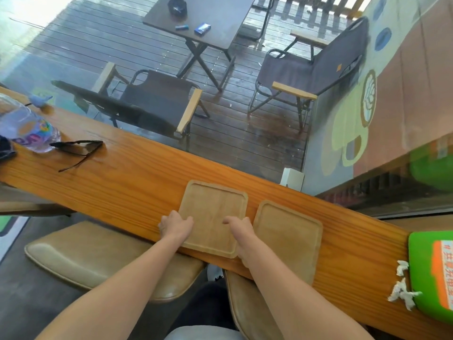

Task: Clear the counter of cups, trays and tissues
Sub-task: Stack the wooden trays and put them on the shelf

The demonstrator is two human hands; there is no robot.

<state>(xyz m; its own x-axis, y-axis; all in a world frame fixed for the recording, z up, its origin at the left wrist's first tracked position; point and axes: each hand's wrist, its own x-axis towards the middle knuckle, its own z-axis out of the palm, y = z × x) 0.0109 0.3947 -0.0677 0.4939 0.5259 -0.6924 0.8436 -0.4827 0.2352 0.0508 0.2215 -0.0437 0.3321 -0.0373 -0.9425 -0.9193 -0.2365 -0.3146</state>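
while a second square tray [291,231] lies beside, left hand [175,225] and right hand [241,229] grip 1 wooden tray [212,209]

Bright, even daylight from beyond the window glass [245,148], strongest at upper left, blown out to white over the deck boards [81,42]. Soft sheen on the wet-looking deck and a long pale glare streak along the worktop [137,182]. Faint, short shadows only, beneath the two hands and under the sunglasses [78,150]. Strong wide-angle bending: worktop edge bowed, chairs leaning outward toward the corners. Slightly soft overall, smeared at left edge around the plastic bottle [27,128] and at right around the green pad [434,273].
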